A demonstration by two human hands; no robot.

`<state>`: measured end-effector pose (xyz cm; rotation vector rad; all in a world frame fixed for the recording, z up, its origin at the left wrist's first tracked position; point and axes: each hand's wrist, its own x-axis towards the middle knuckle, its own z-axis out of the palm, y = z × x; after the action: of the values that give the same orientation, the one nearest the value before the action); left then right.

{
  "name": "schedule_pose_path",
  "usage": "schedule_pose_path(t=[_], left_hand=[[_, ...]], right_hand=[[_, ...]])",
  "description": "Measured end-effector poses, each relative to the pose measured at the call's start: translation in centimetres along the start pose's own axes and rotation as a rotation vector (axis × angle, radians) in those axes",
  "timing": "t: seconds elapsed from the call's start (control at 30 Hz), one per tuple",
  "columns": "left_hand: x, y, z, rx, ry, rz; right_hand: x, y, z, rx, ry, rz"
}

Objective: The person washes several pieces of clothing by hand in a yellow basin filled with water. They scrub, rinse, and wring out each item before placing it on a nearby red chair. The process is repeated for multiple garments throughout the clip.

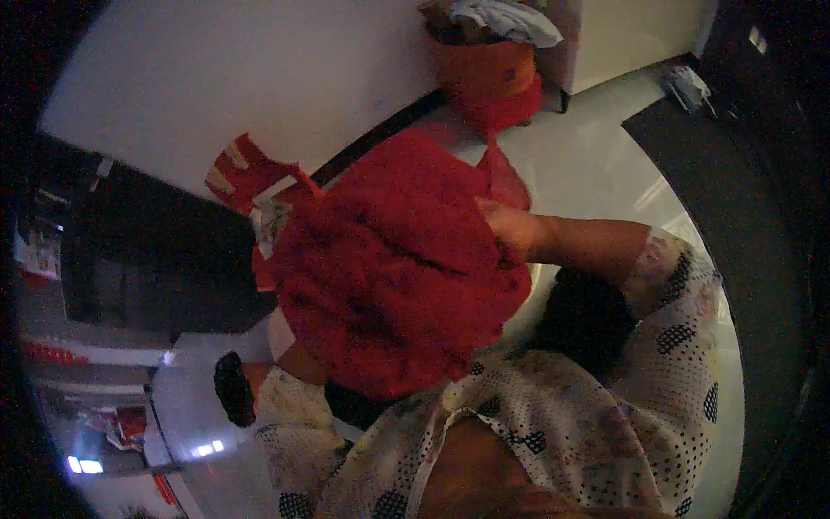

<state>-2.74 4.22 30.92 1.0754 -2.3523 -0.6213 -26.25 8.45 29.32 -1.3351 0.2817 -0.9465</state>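
Observation:
A large red cloth (395, 259), bunched and creased, spreads out in front of my body. At its right edge my right hand (509, 224) is closed on the fabric, and a corner of red fabric (506, 178) hangs just beyond it. My left hand is hidden beneath or behind the cloth; only part of that forearm shows below it. Past the cloth's left edge sticks out a red item with pale patches (243, 172), beside a whitish printed piece (272, 217). Whether those two belong to the cloth I cannot tell.
An orange and red container (489, 78) with a white cloth (512, 23) heaped on top stands against the pale wall (259, 71). Right of it is a cream cabinet (629, 39). A whitish bag-like item (690, 87) lies near a dark mat (733, 194). Light is dim.

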Motion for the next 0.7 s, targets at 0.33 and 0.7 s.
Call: schedule_pose_path(t=[0.33, 0.7], left_hand=[[0.6, 1.4, 2.0, 0.008, -0.023, 0.038], [-2.5, -0.6, -2.5, 0.135, 0.006, -0.061]], right_hand=[[1.4, 3.9, -4.3, -0.097, 0.136, 0.111], [-4.3, 2.1, -6.2, -0.209, 0.315, 0.733]])
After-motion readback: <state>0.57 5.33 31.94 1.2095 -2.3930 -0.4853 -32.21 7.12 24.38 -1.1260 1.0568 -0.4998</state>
